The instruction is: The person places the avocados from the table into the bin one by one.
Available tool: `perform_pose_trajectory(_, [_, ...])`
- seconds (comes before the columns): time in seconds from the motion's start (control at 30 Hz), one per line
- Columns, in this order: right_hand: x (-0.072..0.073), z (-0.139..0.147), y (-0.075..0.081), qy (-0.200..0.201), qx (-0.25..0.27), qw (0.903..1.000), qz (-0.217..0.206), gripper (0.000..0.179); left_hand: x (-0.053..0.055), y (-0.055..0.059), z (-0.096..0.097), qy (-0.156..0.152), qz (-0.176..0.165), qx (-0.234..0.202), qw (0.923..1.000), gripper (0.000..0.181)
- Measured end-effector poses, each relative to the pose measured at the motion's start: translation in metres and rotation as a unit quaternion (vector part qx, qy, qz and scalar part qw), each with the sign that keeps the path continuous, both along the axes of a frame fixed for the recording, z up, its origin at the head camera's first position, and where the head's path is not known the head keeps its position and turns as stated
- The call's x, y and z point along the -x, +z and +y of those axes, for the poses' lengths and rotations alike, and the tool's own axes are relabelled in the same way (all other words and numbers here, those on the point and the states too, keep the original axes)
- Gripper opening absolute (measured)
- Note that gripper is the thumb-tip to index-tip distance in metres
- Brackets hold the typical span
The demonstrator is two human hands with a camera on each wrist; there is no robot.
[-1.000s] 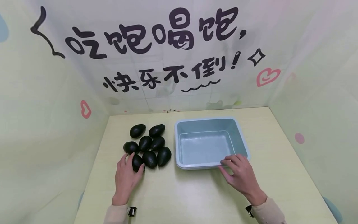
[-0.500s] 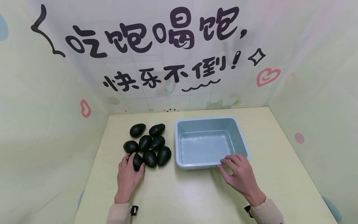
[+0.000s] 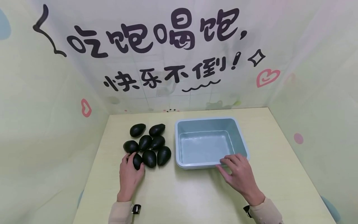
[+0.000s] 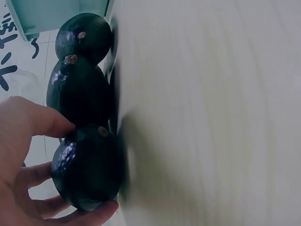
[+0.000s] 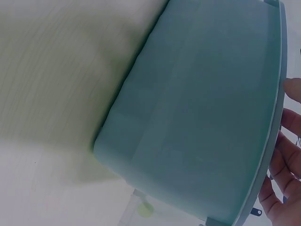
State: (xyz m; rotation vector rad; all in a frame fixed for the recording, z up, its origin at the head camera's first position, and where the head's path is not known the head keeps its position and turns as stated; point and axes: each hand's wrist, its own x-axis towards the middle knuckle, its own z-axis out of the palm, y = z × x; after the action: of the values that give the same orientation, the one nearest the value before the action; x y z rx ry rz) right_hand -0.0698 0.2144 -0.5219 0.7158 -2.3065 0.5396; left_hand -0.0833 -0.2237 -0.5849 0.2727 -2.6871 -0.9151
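At the near left corner of a cluster of dark avocados, my left hand (image 3: 130, 175) holds one avocado (image 3: 137, 161), thumb on its right side and fingers round its left. The left wrist view shows that avocado (image 4: 89, 169) between thumb and fingers, low against the table. Another avocado (image 3: 149, 159) lies right beside it. On the right, my right hand (image 3: 239, 174) pinches the near rim of a light blue plastic basin (image 3: 195, 165), fingers over the edge and thumb outside. The basin's wall (image 5: 197, 108) fills much of the right wrist view.
Several more avocados, such as the rear one (image 3: 137, 130), lie left of the basin on the pale wooden table (image 3: 181, 199). Printed cloth walls (image 3: 162, 102) enclose the table at the back and both sides.
My left wrist has shifted slightly to the right, while its fingers stay round the same avocado. The right hand stays on the basin's rim, and the basin has not moved.
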Motion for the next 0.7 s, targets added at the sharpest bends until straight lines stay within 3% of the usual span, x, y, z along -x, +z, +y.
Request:
perform_pose_trajectory(0.27, [-0.001,-0.001,-0.001,-0.007,0.0,0.9999,-0.008,0.05,0.006,0.001,0.004,0.021,-0.008,-0.013,0.9997,0.057])
perform_pose_trajectory(0.5, [-0.003,-0.001,0.001,-0.008,0.011,0.9999,0.004,0.051,0.007,0.003,0.003,0.01,-0.015,-0.017,0.9997,0.057])
perform_pose_trajectory(0.7, [-0.004,-0.002,0.002,-0.012,0.018,0.9997,-0.012,0.046,0.003,0.011,0.003,0.007,-0.019,-0.018,0.9996,0.056])
